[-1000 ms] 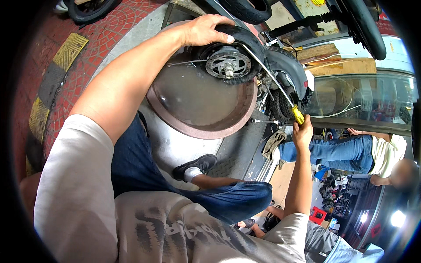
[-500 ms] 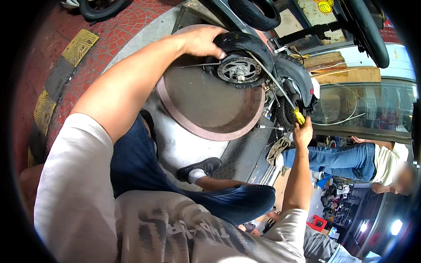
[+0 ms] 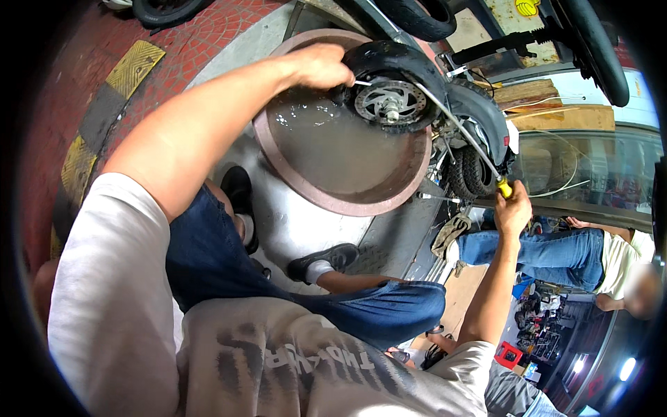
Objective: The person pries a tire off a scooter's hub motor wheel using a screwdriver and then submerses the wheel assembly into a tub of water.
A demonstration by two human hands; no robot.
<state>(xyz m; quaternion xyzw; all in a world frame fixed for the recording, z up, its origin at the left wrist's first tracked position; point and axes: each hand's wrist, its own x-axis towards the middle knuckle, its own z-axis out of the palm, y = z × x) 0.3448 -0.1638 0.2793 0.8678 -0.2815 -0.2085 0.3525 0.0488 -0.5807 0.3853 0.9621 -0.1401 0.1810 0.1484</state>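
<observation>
A small wheel with a black tyre (image 3: 392, 57) and a drilled brake disc (image 3: 410, 104) rests over the far right side of a round, pinkish-brown basin. My left hand (image 3: 321, 67) is closed at the tyre's left side around a thin metal rod (image 3: 362, 83), whose pale tip points at the rim; my fingers hide the rest. Off to the right, my right hand (image 3: 513, 210) grips the yellow handle of a long screwdriver (image 3: 458, 130). Its shaft slants up to the wheel's right side, the tip lodged between tyre and rim.
Murky water lies in the basin (image 3: 333, 203) before my feet. Loose tyres (image 3: 425, 17) and a dark scooter part (image 3: 479, 115) stand beyond the wheel. Wood boards (image 3: 563, 119) lie on a glass case at right. Another person in jeans (image 3: 563, 257) is farther right.
My left hand has left the tyre's top and closed on the metal rod, which now points into the rim. My right hand has swung the screwdriver handle outward to the right.
</observation>
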